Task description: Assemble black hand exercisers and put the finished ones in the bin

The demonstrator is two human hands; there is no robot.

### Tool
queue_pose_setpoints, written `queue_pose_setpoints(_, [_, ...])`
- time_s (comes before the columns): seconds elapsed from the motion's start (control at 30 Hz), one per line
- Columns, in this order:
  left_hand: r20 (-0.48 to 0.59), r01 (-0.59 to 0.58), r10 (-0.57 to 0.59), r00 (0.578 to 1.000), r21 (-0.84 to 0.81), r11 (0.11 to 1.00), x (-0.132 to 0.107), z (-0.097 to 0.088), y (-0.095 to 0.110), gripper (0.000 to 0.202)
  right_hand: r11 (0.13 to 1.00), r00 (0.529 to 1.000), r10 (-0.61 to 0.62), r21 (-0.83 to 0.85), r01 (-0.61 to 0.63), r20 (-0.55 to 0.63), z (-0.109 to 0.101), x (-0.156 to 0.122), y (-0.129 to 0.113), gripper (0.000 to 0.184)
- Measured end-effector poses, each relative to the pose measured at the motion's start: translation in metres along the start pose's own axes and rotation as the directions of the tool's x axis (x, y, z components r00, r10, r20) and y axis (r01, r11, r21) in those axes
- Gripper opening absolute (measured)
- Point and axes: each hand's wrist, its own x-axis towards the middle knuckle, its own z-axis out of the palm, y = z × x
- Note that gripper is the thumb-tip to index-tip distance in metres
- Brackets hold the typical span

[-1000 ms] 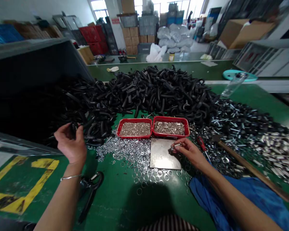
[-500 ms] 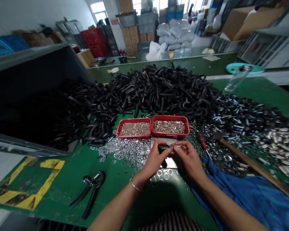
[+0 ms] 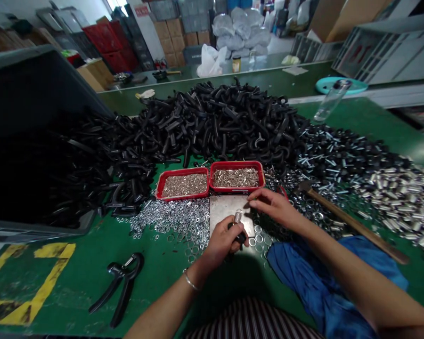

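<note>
My left hand [image 3: 223,240] is closed round a black curved handle piece [image 3: 239,235] with a small metal spring [image 3: 238,216] standing up from it, held over the steel plate [image 3: 226,209]. My right hand [image 3: 273,207] rests just right of the plate, near the right red tray [image 3: 237,176] of small metal pins, fingers pressed together; what they hold, if anything, I cannot make out. The left red tray [image 3: 183,184] holds finer metal bits. Loose washers [image 3: 173,219] lie scattered around the plate.
A big heap of black handle pieces [image 3: 212,122] fills the back of the green table [image 3: 92,263]. Metal parts [image 3: 374,179] spread at right, with a hammer [image 3: 349,221] and blue cloth [image 3: 321,278]. An assembled black hand grip [image 3: 118,285] lies front left. A dark bin [image 3: 28,141] stands left.
My left hand left the black heap at left, carried a handle piece to the plate and met my right hand. Now the right hand has drawn back toward the right tray.
</note>
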Motion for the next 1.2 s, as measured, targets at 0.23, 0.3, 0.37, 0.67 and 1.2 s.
queue_pose_setpoints(0.23, [-0.321,-0.229,0.218,0.922,0.003,0.973,0.003,-0.034,0.014,0.035,0.772,0.981,-0.063,-0.614,0.164,0.183,-0.017,-0.041,0.033,0.017])
queue_pose_setpoints(0.3, [-0.299,-0.221,0.213,0.930,0.007,0.975,0.003,-0.032,0.014,0.033,0.637,0.986,-0.050,-0.755,0.155,0.159,-0.001,-0.047,0.036,0.018])
queue_pose_setpoints(0.37, [-0.283,-0.215,0.211,0.936,0.014,0.976,0.004,-0.025,0.013,0.032,0.514,0.988,-0.046,-0.844,0.152,0.149,0.011,-0.046,0.035,0.019])
queue_pose_setpoints(0.67, [-0.400,-0.256,0.357,0.844,0.284,0.924,0.002,-0.020,0.010,0.033,0.659,0.991,-0.080,-0.741,0.132,0.106,-0.004,-0.034,0.035,0.015])
queue_pose_setpoints(1.2, [-0.333,-0.223,0.524,0.784,0.636,0.739,0.006,-0.001,0.004,0.021,0.582,0.944,0.273,0.749,-0.317,0.188,0.078,-0.013,-0.006,0.026])
